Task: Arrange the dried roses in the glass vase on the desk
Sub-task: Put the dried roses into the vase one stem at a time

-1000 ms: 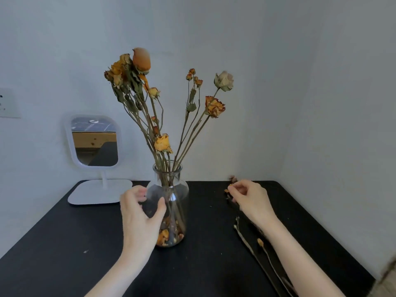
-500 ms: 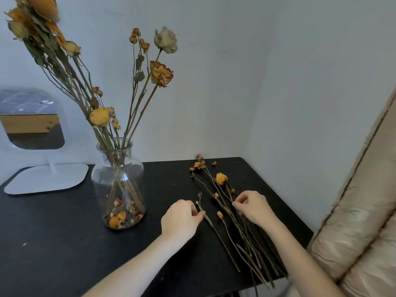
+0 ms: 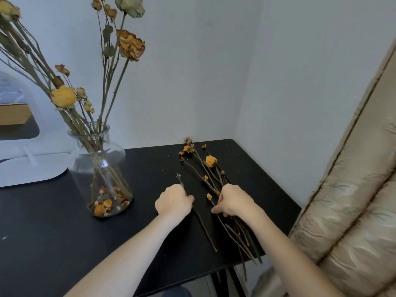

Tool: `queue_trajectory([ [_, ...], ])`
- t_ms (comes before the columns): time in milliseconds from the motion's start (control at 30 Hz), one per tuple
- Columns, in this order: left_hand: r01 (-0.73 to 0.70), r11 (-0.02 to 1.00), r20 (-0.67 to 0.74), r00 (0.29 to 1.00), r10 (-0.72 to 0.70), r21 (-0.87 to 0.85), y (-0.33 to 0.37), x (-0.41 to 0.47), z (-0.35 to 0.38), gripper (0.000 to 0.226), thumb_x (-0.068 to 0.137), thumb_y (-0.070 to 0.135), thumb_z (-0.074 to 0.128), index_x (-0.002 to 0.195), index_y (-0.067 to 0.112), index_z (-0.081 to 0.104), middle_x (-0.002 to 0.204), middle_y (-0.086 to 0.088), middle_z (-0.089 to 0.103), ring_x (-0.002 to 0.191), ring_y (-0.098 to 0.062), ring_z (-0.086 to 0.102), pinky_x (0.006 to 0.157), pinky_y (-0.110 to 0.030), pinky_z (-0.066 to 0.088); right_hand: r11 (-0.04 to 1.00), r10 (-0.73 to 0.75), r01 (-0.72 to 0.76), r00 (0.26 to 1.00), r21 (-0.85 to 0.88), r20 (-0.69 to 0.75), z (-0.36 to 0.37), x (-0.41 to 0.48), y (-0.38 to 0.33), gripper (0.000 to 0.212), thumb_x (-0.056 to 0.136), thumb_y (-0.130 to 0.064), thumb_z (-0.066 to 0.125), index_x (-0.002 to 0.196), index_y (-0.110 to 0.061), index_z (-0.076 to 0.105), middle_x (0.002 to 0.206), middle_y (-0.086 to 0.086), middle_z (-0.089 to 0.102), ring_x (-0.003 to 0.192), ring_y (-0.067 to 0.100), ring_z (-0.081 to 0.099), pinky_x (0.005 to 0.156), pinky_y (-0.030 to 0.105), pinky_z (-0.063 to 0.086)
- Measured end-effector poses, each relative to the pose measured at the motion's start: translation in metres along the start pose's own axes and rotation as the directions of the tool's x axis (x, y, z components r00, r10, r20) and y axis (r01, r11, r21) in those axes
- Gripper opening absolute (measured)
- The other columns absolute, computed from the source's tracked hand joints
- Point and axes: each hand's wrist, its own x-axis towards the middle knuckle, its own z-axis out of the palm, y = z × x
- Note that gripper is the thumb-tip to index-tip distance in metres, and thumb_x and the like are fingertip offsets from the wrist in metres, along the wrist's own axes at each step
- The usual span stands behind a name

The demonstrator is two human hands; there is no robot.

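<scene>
your left hand (image 3: 173, 200) rests knuckles-up on the black counter (image 3: 53, 228), its fingers (image 3: 189, 198) curled in tight around a single thin stem (image 3: 204, 229); the stem's dry tip pokes out just beyond your knuckles and its long end trails back toward you under the wrist. your right hand (image 3: 232, 200) sits just beside it, fingers (image 3: 216, 210) bent and closed over the middle of the loose bundle of dried roses (image 3: 211, 168) lying on the counter, thumb tip pressed down at the near side. whether it grips all the stems or only some, you cannot tell. the orange heads fan out past your right fingertips toward the wall, and the cut ends run back under your right wrist, some overhanging the counter edge. one small orange bud (image 3: 209, 196) lies between your two hands. the glass vase (image 3: 100, 172) stands well off to the left of your left fingers, already holding several tall dried roses, with fallen petals at its bottom.
</scene>
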Motion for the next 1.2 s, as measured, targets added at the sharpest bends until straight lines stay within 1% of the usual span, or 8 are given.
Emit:
queue_trajectory([
  [200, 0.029, 0.999, 0.003, 1.000, -0.029, -0.027, -0.016, -0.001, -0.011, 0.029, 0.085, 0.036, 0.059, 0.066, 0.014, 0.054, 0.066, 0.003, 0.054, 0.055, -0.014, 0.046, 0.052, -0.027, 0.033, 1.000, -0.003, 0.002, 1.000, 0.022, 0.029, 0.001, 0.001, -0.009, 0.012, 0.081, -0.022, 0.066, 0.086, -0.011, 0.064, 0.088, 0.003, 0.068, 0.081, 0.016, 0.064, 0.082, 0.035, 0.053],
  [367, -0.031, 0.992, -0.008, 1.000, 0.031, -0.123, -0.022, -0.006, -0.023, 0.040, 0.086, 0.035, 0.058, 0.054, 0.012, 0.048, 0.054, 0.001, 0.050, 0.054, -0.018, 0.053, 0.049, -0.026, 0.034, 0.984, -0.041, 0.031, 0.997, 0.173, 0.059, -0.006, -0.005, -0.013, 0.021, 0.079, -0.021, 0.060, 0.061, -0.011, 0.058, 0.038, -0.006, 0.052, 0.038, 0.008, 0.041, 0.044, 0.020, 0.038],
  [500, -0.124, 0.955, -0.048, 0.992, 0.115, -0.270, -0.023, -0.017, -0.043, 0.035, 0.088, 0.031, 0.057, 0.057, 0.015, 0.057, 0.048, 0.003, 0.049, 0.053, -0.013, 0.054, 0.056, -0.026, 0.041, 0.915, -0.148, 0.147, 0.989, 0.377, -0.026, -0.021, -0.009, -0.020, 0.022, 0.080, -0.022, 0.058, 0.062, -0.010, 0.063, 0.046, -0.004, 0.052, 0.035, 0.008, 0.036, 0.044, 0.019, 0.034],
  [633, -0.270, 0.869, -0.222, 0.956, 0.191, -0.414, -0.029, -0.037, -0.076, 0.008, 0.087, 0.023, 0.060, 0.079, 0.023, 0.062, 0.067, 0.004, 0.057, 0.065, -0.008, 0.053, 0.060, -0.019, 0.042, 0.786, -0.244, 0.255, 0.965, 0.563, -0.097, -0.040, -0.017, -0.033, 0.036, 0.082, -0.023, 0.059, 0.049, -0.015, 0.048, 0.045, 0.000, 0.035, 0.036, 0.011, 0.026, 0.040, 0.019, 0.026],
  [800, -0.480, 0.707, -0.504, 0.840, 0.201, -0.518, -0.054, -0.072, -0.131, 0.011, 0.082, 0.027, 0.065, 0.075, 0.035, 0.064, 0.067, 0.008, 0.062, 0.068, 0.002, 0.055, 0.059, -0.003, 0.041, 0.584, -0.350, 0.399, 0.909, 0.707, -0.224, -0.052, -0.032, -0.059, 0.028, 0.087, -0.023, 0.058, 0.063, -0.009, 0.054, 0.048, 0.000, 0.035, 0.034, 0.009, 0.022, 0.034, 0.017, 0.021],
  [900, -0.602, 0.616, -0.652, 0.736, 0.181, -0.508, -0.067, -0.085, -0.170, 0.004, 0.078, 0.039, 0.066, 0.076, 0.042, 0.068, 0.075, 0.017, 0.066, 0.073, -0.001, 0.058, 0.062, -0.006, 0.043, 0.509, -0.384, 0.447, 0.883, 0.736, -0.270, -0.054, -0.041, -0.076, 0.026, 0.087, -0.022, 0.058, 0.065, -0.008, 0.054, 0.044, -0.004, 0.039, 0.033, 0.008, 0.022, 0.033, 0.017, 0.019],
  [1067, -0.754, 0.497, -0.856, 0.515, 0.042, -0.429, -0.076, -0.086, -0.234, 0.006, 0.075, 0.043, 0.069, 0.073, 0.048, 0.070, 0.065, 0.013, 0.055, 0.064, -0.007, 0.046, 0.060, -0.020, 0.040, 0.483, -0.442, 0.482, 0.855, 0.731, -0.271, -0.053, -0.056, -0.100, 0.015, 0.090, -0.019, 0.056, 0.078, -0.012, 0.062, 0.039, -0.009, 0.041, 0.030, 0.004, 0.026, 0.032, 0.014, 0.021],
  [1200, -0.783, 0.487, -0.902, 0.431, -0.025, -0.388, -0.074, -0.078, -0.261, 0.016, 0.078, 0.034, 0.071, 0.068, 0.047, 0.069, 0.059, 0.016, 0.047, 0.057, -0.001, 0.040, 0.058, -0.013, 0.038, 0.507, -0.430, 0.486, 0.858, 0.712, -0.281, -0.051, -0.060, -0.107, 0.013, 0.090, -0.019, 0.056, 0.090, -0.008, 0.064, 0.040, -0.008, 0.042, 0.030, 0.004, 0.028, 0.033, 0.014, 0.023],
])
